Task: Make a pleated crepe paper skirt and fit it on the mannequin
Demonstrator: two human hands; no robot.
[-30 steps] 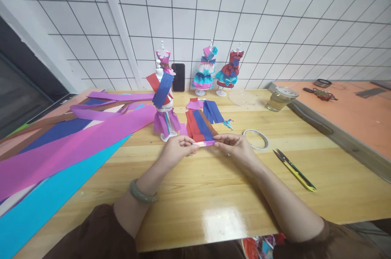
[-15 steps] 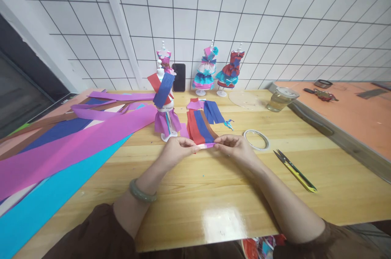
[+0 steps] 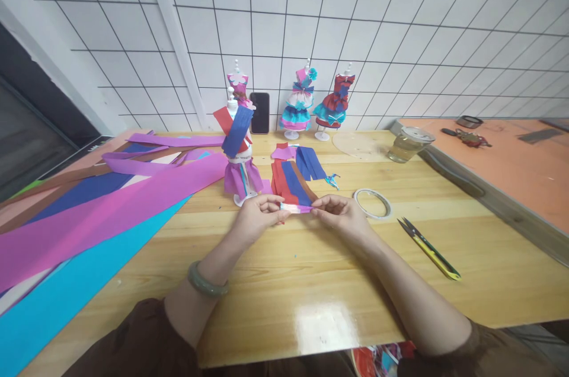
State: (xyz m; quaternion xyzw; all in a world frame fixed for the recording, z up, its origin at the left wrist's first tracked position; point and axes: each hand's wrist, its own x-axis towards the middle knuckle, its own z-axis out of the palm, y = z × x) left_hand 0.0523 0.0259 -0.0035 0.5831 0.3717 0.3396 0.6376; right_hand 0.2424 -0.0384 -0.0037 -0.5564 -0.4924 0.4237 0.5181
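Observation:
Between my two hands a narrow strip of paper [image 3: 297, 208], white toward the left and pink-purple toward the right, is stretched level. My left hand [image 3: 260, 215] pinches its left end, and my right hand [image 3: 335, 209] pinches the right end. Just beyond the strip lie red paper strips [image 3: 283, 184], a blue strip [image 3: 297, 181] and a brown edge, partly hidden by my fingers. A small dress form [image 3: 240, 152] with crossed red and blue bands and a purple skirt stands beyond my left hand.
Long crepe paper sheets [image 3: 111, 205] cover the table's left side. A roll of tape [image 3: 372, 204] and yellow-handled thread snips [image 3: 429, 248] lie to the right. Behind stand several dressed forms [image 3: 297, 101], a phone [image 3: 260, 113] and a glass cup of liquid [image 3: 409, 144].
More of the white left part of the strip shows between my fingers, as my left fingers shifted slightly along it. Both hands keep their pinch in nearly the same place.

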